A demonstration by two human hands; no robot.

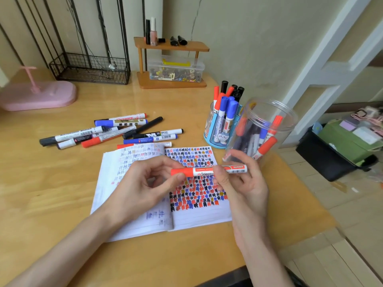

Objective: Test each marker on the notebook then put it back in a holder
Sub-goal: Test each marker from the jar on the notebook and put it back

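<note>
over the notebook (pixel 196 216) the right hand (pixel 245 185) grips the marker (pixel 209 170), probably light, stiff and slick, by its barrel while the left hand (pixel 143 183) pinches its cap (pixel 182 172).

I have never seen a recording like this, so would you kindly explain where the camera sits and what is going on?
There is no machine here. A person wears one wide-angle camera on the head, and it looks down at their own two bare hands. The left hand and the right hand both hold a capped red marker, level above an open notebook that is full of coloured test marks. Behind the notebook, loose markers lie on the wooden table. To the right stand two holders, a blue cup and a clear jar, each with markers in it.
</note>
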